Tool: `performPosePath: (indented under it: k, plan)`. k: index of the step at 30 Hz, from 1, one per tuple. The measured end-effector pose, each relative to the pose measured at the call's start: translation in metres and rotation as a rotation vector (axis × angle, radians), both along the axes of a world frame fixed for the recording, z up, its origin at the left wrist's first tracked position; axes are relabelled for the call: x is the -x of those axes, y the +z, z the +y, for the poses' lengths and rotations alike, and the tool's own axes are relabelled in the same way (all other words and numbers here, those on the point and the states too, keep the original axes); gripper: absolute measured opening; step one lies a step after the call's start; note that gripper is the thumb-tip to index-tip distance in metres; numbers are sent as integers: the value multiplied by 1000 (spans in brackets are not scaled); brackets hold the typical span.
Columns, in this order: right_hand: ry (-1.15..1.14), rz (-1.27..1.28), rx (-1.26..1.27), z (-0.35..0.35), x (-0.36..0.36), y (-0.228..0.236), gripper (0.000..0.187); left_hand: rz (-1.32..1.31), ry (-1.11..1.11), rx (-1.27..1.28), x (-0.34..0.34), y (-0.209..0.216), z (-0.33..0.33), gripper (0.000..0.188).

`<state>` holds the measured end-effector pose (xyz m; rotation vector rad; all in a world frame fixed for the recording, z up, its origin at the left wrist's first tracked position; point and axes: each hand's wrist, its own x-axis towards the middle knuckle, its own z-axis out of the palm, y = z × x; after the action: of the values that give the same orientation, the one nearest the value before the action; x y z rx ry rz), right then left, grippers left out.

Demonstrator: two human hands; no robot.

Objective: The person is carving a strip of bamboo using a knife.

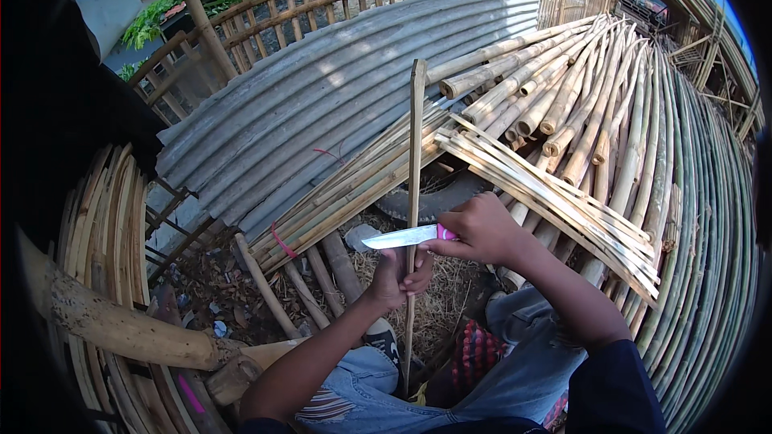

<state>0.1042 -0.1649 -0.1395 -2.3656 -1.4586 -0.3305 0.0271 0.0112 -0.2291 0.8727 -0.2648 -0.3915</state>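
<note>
A bamboo strip [415,137] stands nearly upright in front of me, its lower end down between my legs. Around its lower half my left hand [394,280] is closed, thumb pointing up. My right hand [482,229] grips the pink handle of a knife [402,237]. The blade lies level across the strip, just above my left hand, with its tip toward the left. Whether the edge bites into the bamboo cannot be made out.
Split bamboo strips lie in bundles behind [354,169], at right [555,209] and at far left [100,233]. Bamboo poles [595,104] fill the right side. A thick bamboo pole [121,325] juts in at lower left. Corrugated sheeting [322,88] and a tire [434,202] stand beyond.
</note>
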Motion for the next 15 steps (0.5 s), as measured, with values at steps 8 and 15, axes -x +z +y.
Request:
performPosePath:
  k: [8, 15]
  plan:
    - [-36, -29, -19, 1, 3, -1, 53, -42, 39, 35, 1, 2, -2, 69]
    - [-38, -67, -1, -2, 6, 3, 53, -15, 73, -61, 4, 7, -5, 75]
